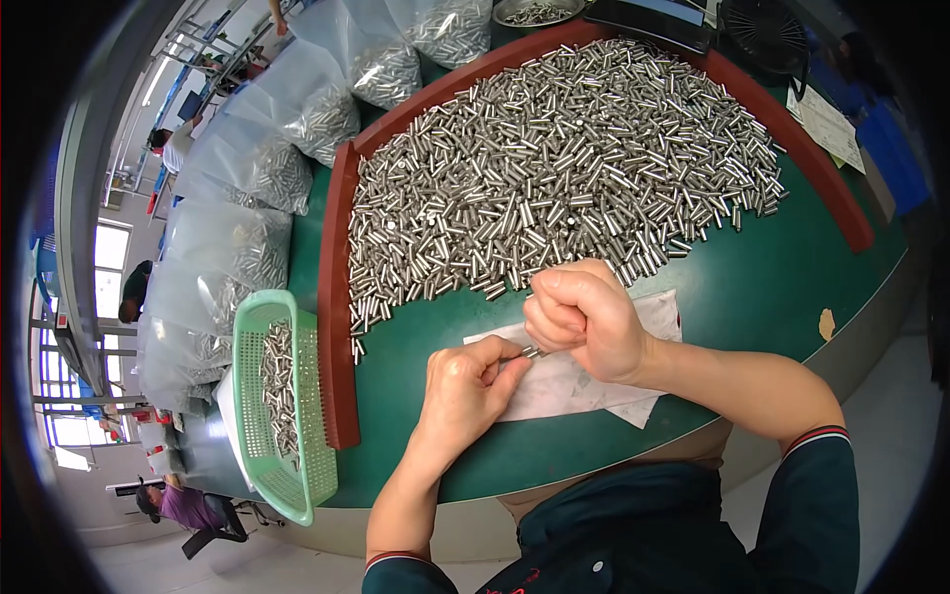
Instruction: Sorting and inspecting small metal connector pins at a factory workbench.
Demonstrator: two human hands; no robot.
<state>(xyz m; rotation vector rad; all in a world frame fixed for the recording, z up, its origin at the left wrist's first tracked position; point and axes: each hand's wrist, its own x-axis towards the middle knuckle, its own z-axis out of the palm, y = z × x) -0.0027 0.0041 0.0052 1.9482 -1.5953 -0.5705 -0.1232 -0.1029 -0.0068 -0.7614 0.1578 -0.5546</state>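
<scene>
My left hand (465,386) is closed, thumb and forefinger pinching a few short metal pins (531,351) whose ends stick out toward the right. Close beside them, my right hand (590,319) is curled into a fist; whatever lies inside it is hidden by the fingers. Both hands hover over a stained white cloth (594,394) spread on the green tabletop (426,332). Just beyond them lies a wide heap of shiny cylindrical metal pins (554,168).
A dark red wooden rail (338,297) borders the heap. Left of it stands a light green plastic basket (315,416) with more pins inside. Clear plastic bags (282,178) full of pins line the far left. A black fan (762,35) stands at the far right. Other people are in the background.
</scene>
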